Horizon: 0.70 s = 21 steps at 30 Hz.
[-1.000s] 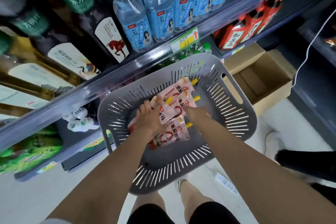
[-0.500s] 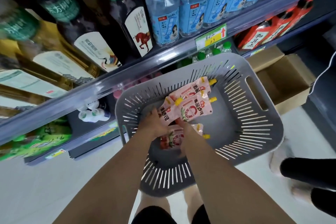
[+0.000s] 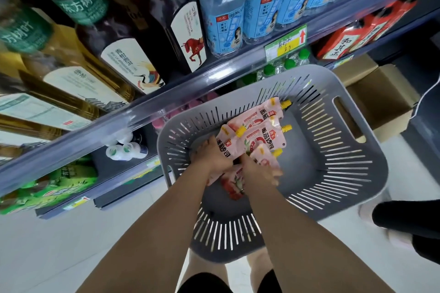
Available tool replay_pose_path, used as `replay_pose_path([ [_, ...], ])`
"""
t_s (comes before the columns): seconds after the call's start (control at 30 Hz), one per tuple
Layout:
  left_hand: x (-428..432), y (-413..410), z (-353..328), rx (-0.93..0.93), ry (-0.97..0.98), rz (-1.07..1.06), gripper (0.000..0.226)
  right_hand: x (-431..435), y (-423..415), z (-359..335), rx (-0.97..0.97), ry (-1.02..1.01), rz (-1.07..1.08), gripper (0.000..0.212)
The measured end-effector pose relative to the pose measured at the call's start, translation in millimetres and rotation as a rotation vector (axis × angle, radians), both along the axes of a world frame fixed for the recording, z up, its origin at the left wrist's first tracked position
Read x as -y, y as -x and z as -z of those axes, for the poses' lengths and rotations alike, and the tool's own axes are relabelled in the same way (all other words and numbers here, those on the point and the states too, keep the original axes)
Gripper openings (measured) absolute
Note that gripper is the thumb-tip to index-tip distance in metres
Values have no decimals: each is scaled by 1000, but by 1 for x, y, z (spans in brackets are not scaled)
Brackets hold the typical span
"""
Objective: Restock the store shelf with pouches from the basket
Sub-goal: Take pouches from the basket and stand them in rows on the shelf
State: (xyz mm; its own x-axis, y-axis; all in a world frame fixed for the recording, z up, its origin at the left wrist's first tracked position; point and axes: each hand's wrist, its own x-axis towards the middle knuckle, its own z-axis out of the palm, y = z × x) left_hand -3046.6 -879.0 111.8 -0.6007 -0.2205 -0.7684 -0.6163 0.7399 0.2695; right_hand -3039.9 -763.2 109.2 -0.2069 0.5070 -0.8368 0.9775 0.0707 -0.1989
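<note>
- The store shelf [image 3: 166,100] runs along the far-left side of the basket [image 3: 338,173]. Its clear front rail overhangs the basket's far rim.
- A pale tiled floor [image 3: 47,245] lies beneath the basket.
- The basket is grey plastic with slotted walls and a handle cut-out on its right side. The person's bare legs are below its near edge.
- An open cardboard box [image 3: 385,93] sits on the floor just beyond the basket's right corner.
- A dark-clad leg [image 3: 404,219] of someone else is right of the basket.
- Tall tea bottles [image 3: 133,38] and blue-labelled water bottles [image 3: 223,12] stand on the tier above the basket. Red cartons [image 3: 338,40] are beyond its far-right corner.
- Green packs [image 3: 47,183] lie on a lower tier, left of the basket.
- The pouches [image 3: 262,135] are inside the basket, left of centre. They are pink with red print and yellow spout caps, and they overlap.
- The left grip [image 3: 212,157] is curled over the pouches' near ends.
- The right grip [image 3: 259,171], motion-blurred, pinches one pouch beside it.
</note>
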Motion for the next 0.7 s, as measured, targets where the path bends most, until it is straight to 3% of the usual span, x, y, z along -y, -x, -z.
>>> replay_pose_path([
  [0.13, 5, -2, 3, 28, 82, 119, 113, -15, 22, -3, -229, -240, -409, 112],
  [0.27, 2, -8, 4, 44, 147, 214, 124, -44, 37, 2, -287, -389, -700, 113],
  [0.4, -8, -14, 7, -17, 174, 151, 117, -61, 48, 13, -225, -322, -1006, 119],
  [0.7, -22, -19, 16, -22, 229, 29, 112, -67, 45, 24, -145, -190, -1038, 135],
])
